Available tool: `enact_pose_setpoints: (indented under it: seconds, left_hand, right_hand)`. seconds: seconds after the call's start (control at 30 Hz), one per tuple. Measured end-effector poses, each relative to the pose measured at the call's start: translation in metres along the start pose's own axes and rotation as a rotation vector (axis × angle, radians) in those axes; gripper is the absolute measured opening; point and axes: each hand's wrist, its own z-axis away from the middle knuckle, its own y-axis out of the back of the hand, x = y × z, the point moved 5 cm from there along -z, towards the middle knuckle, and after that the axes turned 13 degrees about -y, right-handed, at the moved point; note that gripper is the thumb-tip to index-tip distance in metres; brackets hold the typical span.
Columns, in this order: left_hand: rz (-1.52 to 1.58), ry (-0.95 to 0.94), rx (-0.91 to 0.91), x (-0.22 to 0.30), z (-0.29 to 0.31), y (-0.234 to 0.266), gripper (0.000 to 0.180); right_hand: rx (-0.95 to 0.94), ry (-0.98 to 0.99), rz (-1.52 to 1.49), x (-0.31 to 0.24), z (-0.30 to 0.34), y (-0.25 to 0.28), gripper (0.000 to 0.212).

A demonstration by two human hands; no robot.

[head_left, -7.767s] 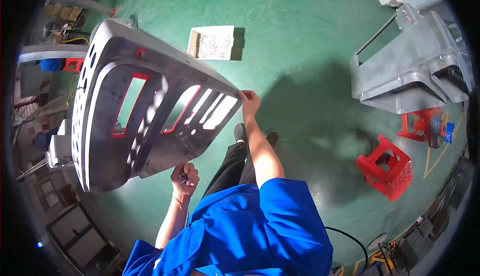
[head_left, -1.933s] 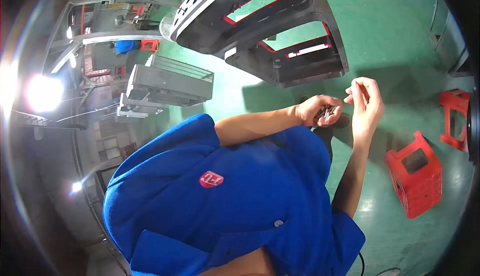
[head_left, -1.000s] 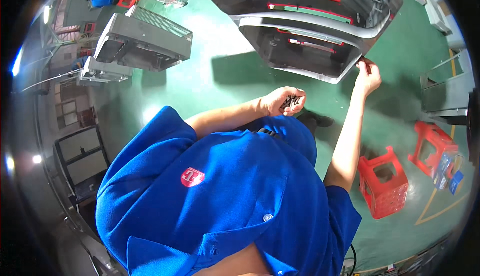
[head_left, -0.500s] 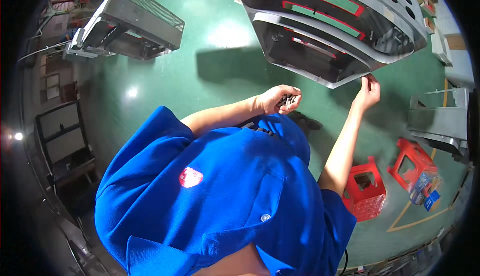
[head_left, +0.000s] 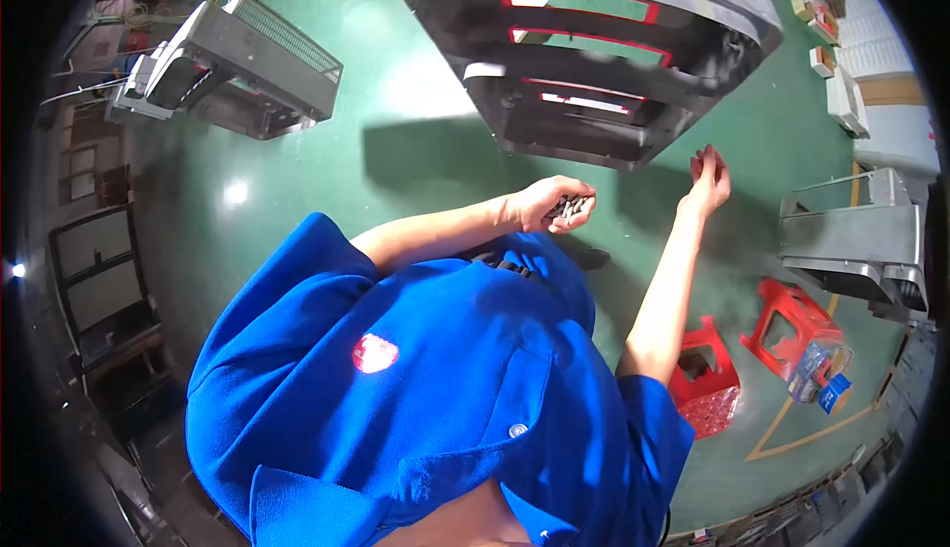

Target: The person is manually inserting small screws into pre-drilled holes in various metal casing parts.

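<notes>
Cupping small grey pieces (head_left: 569,208) in my curled left grip (head_left: 546,201), near a grey hollow housing (head_left: 594,67).
My right grip (head_left: 708,183): can't tell; moving likely demands steadiness.

The floor (head_left: 287,176) is smooth, green and glossy; it carries a broad white reflection (head_left: 430,82) and a soft dark shadow (head_left: 426,156); on the right side stand two red plastic stools with cut-out openings, a nearer one (head_left: 711,410) and a farther one (head_left: 813,327); a yellow painted line (head_left: 813,434) bends behind them; at the left, a dark rectangular frame with two grey panels (head_left: 99,268) stands in dim surroundings; a small white light (head_left: 18,270) shines near the rim.
</notes>
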Motion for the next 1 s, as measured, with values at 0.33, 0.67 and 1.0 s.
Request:
enact_pose_setpoints:
  seconds: [0.33,0.67,1.0]
  left_hand:
    - [-0.111,-0.114,0.029,-0.027,-0.022,-0.030,0.034]
    - [0.075,0.037,0.072,-0.120,-0.081,-0.126,0.042]
    - [0.092,0.110,0.169,-0.187,-0.111,-0.199,0.031]
  right_hand:
    - [-0.589,0.533,0.990,-0.089,0.204,-0.056,0.016]
    - [-0.444,0.891,1.261,-0.137,0.198,0.057,0.013]
    - [-0.385,0.880,1.076,-0.180,0.183,0.167,0.013]
